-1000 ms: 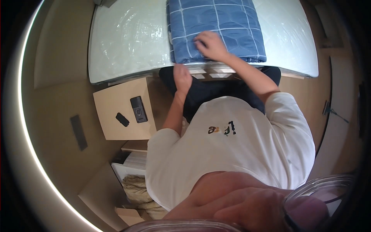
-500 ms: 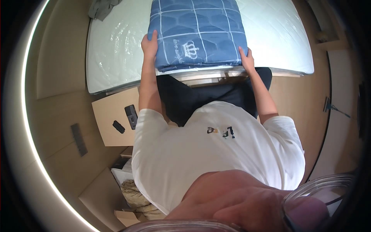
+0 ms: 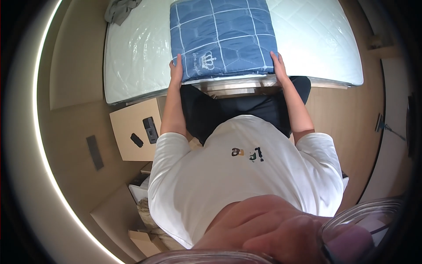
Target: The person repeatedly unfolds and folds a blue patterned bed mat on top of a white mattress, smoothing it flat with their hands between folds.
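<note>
Blue quilt (image 3: 241, 50): laid folded into a thick, nearly square block at the near edge of the mattress (image 3: 136, 57); white grid lines and a crown print are shown on its upper face.
Handling: judged to be light for its bulk and soft, with little stiffness; no fragility is expected, though the layers could be slid apart if only the top one were pulled.
Hold: best taken low at both sides, with all the layers gathered between thumb and fingers and the near folds kept level.
Left hand (image 3: 176, 70): set against the left side of the quilt near its front corner, thumb uppermost; not clenched.
Right hand (image 3: 279, 68): placed likewise at the right side; for both, whether the fingers are hooked underneath cannot be told.
Mattress cover: a shiny, clear film, apparently plastic, on which a quilt could be slid easily.
Grey cloth (image 3: 121, 11): left crumpled at the mattress's far left corner.
Nightstand (image 3: 125, 116): stood beside the bed at the left, with a larger dark device (image 3: 150, 130) and a smaller black object (image 3: 136, 140) placed on it.
</note>
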